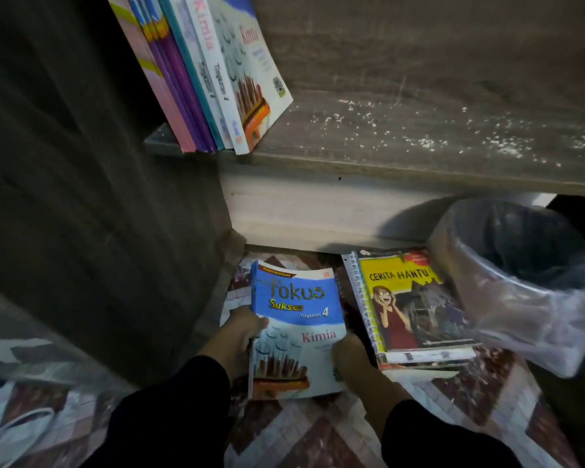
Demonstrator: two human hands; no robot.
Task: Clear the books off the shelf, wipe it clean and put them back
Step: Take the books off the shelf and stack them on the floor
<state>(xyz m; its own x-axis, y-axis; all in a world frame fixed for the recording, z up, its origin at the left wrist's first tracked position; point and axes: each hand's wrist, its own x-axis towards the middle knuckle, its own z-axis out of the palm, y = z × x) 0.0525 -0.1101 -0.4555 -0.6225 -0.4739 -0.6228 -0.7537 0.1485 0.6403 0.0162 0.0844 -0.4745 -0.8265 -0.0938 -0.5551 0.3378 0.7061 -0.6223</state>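
A blue and white "Fokus Sukses Kimia" book (296,319) lies on top of a small pile on the patterned floor below the shelf. My left hand (244,329) grips its left edge, thumb on the cover. My right hand (350,352) holds its lower right edge. Several books (213,72) still lean against the left wall of the grey wooden shelf (419,130), whose board is speckled with white dust. To the right on the floor sits a second stack topped by a yellow "Cerita Hantu" book (416,305).
A bin lined with a clear plastic bag (520,275) stands at the right, touching the yellow stack. A dark curtain (81,163) hangs at the left. A white bag (17,430) lies at the lower left on the floor mat.
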